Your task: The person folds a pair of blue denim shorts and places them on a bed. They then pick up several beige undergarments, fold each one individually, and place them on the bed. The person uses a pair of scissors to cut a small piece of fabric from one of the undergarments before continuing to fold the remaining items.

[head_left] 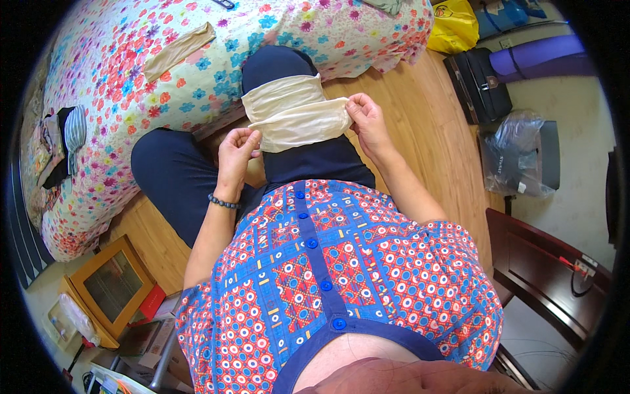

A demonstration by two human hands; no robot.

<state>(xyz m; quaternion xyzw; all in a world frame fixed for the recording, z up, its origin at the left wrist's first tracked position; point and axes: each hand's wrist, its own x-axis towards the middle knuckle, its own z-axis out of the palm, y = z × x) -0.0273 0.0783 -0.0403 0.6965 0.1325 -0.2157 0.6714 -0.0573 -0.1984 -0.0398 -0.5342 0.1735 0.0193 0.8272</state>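
A folded piece of thin cream cloth (298,125) lies across my right thigh, just below the knee of my dark trousers (275,64). It shows two layers, the nearer one overlapping the farther. My right hand (369,125) pinches the cloth's right corner between thumb and fingers. At the left edge, my left hand (237,154) has its thumb and fingers pressed together on the nearer layer; a dark bead bracelet (223,202) circles that wrist. Farther off, a similar long beige cloth strip (179,52) rests flat on the flowered bedspread (216,85).
Folded clothes (59,148) sit on the bed's left side. A yellow bag (453,26), a black case (482,85), a rolled purple mat (538,56) and a plastic-wrapped box (518,157) stand right. A dark wooden chair (541,269) and a wooden-framed cabinet (113,282) flank me.
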